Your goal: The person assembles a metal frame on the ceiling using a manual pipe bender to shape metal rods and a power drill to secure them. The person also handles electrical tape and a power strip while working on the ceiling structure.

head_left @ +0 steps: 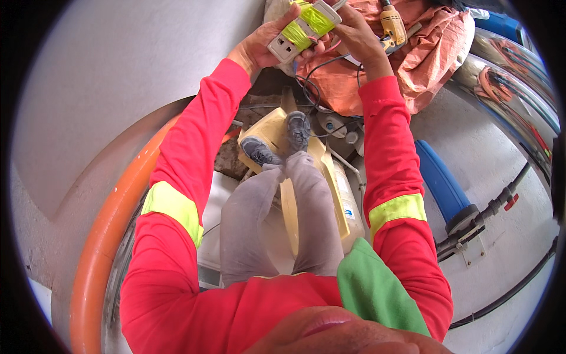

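Left hand [262, 41] grips the white socket strip [305, 28] at twelve o'clock, right hand [358, 36] close at its two-o'clock end, grip unclear. Yellow-green tape [296, 36] already bands it twice, leaving the seven-o'clock socket [284, 46] bare; what remains is unclear.

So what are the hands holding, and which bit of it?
A white socket strip: the left hand holds it by its long sides. The right hand is at its upper end, but its grip is unclear.

orange pipe [101, 236] left — blue cylinder [441, 177] right
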A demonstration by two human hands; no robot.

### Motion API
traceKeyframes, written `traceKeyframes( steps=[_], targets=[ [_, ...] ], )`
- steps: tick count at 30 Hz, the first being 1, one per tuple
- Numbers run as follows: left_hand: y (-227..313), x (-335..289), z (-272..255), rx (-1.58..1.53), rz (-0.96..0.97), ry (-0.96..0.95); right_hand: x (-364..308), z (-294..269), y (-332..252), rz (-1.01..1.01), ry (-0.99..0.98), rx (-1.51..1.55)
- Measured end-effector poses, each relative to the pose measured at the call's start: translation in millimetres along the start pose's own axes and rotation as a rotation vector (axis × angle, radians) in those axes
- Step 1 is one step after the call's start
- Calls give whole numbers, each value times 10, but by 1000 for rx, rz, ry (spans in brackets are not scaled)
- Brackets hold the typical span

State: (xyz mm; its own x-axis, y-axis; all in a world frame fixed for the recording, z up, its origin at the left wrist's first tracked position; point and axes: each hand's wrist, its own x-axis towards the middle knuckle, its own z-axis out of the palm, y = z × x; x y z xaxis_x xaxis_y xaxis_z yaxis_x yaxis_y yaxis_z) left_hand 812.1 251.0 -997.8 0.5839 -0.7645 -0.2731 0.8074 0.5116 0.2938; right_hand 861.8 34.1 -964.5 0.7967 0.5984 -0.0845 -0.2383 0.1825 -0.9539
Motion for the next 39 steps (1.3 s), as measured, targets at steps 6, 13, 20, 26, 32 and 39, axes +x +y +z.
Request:
traceKeyframes(
  steps=[6, 13, 20, 26, 32, 39],
  targets=[
    [55, 25, 109, -34, -35, -55, 114, -215, 40, 54, -67, -68],
    [135, 10, 137, 235, 176, 97, -190, -560, 139, 67, 75, -528],
    [-27, 83, 189, 458, 252, 315, -638, -371, -239, 39, 104, -715],
    [-109, 214, 274, 493, 236, 247, -842, -419, -404, 437, 290, -330],
    [-316, 154, 310, 168, -16, 270, -852, -348, -242, 205, 241, -681],
    [-331, 192, 383, -60, 146, 154, -777, -467, -153, 265, 237, -691]
  ],
)
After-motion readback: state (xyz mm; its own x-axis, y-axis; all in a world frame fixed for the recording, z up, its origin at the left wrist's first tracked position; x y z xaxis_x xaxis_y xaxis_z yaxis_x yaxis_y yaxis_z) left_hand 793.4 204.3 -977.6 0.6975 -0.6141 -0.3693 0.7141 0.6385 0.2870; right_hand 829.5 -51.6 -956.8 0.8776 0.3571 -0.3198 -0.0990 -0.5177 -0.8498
